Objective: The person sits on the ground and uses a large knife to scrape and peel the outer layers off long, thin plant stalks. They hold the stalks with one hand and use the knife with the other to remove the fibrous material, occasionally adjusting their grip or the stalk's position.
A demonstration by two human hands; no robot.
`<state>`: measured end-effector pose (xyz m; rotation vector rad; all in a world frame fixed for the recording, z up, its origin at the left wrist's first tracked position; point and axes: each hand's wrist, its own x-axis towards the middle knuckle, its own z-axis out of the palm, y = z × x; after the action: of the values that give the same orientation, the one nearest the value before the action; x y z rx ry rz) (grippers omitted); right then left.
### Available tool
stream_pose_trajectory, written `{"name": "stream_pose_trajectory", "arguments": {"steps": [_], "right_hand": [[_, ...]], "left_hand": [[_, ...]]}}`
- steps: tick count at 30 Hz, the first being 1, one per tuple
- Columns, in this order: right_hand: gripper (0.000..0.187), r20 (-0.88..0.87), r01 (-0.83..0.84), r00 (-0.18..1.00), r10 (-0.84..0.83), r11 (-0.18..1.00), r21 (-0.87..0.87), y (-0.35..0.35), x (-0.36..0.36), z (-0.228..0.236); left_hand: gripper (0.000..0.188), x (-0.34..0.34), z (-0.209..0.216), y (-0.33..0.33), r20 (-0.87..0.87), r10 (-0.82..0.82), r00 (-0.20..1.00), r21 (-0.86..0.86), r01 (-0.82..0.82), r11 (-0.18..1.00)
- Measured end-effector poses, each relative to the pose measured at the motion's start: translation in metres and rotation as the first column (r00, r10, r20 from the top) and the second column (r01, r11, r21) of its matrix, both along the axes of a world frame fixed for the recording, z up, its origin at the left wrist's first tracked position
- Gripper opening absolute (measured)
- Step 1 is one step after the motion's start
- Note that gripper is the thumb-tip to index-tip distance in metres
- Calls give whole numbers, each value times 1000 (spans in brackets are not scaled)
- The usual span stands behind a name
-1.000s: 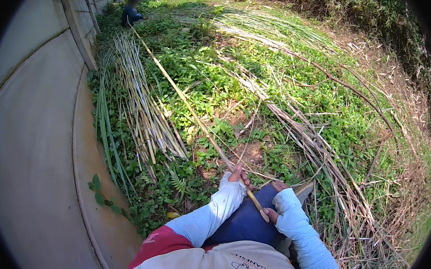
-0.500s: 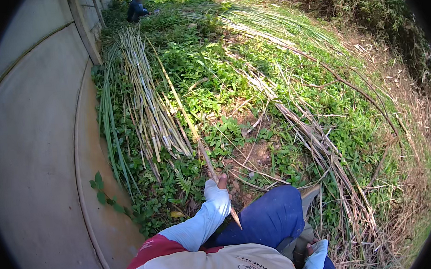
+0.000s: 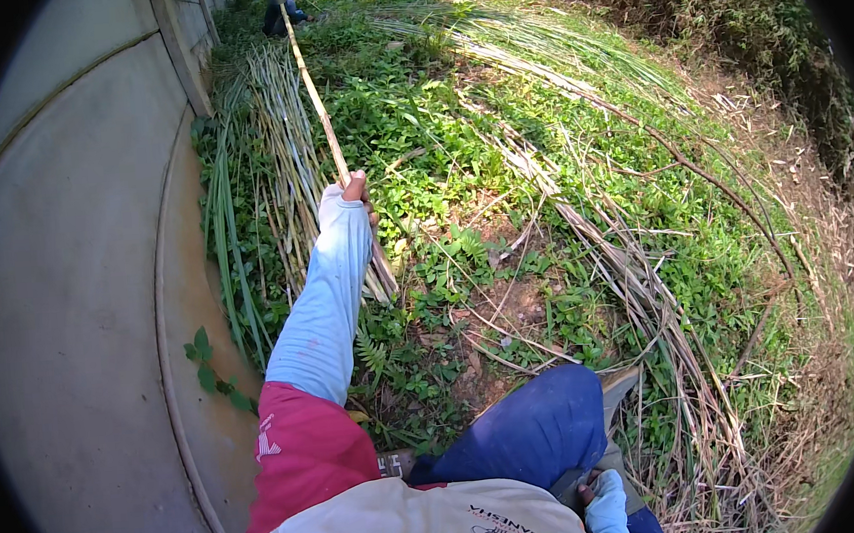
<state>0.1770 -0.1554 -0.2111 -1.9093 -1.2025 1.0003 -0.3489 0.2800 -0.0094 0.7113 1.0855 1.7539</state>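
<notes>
My left hand [image 3: 358,194], arm stretched out ahead, is wrapped round a long yellowish cane stalk [image 3: 310,86]. The stalk slants up and away, its far end reaching the top of the view. Beneath and beside that hand lies a pile of similar cane stalks [image 3: 287,148], roughly lengthwise on the ground by the wall. My right hand [image 3: 591,494] is low by my blue-clad knee, its fingers curled. Whatever it holds is mostly hidden by the sleeve and leg.
A pale panel wall [image 3: 68,232] runs along the left, with long green leaves [image 3: 229,221] beside the pile. Dry leaves [image 3: 636,282] and a bent brown branch [image 3: 703,173] lie to the right. Farther off, a person [image 3: 276,20] crouches by the wall.
My left hand has moved forward and slightly left, carrying the cane stalk from near my knee to over the pile. My right hand stays low by the knee.
</notes>
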Motion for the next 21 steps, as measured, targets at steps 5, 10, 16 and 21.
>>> {"name": "stream_pose_trajectory", "arguments": {"steps": [5, 10, 16, 21], "right_hand": [[30, 34, -68, 997, 67, 997, 24, 9, 6, -21], [32, 32, -91, 995, 91, 996, -2, 18, 3, -20], [41, 47, 18, 999, -16, 999, -42, 8, 0, 1], [36, 56, -35, 998, 37, 999, -38, 15, -12, 17]], "left_hand": [[35, -125, -30, 88, 163, -48, 985, 63, 38, 997], [63, -115, -140, 78, -738, 68, 671, -385, -501, 775], [71, 9, -203, -6, -819, 113, 562, -202, -467, 861], [77, 81, -222, -45, -929, 72, 363, -62, -345, 937]]}}
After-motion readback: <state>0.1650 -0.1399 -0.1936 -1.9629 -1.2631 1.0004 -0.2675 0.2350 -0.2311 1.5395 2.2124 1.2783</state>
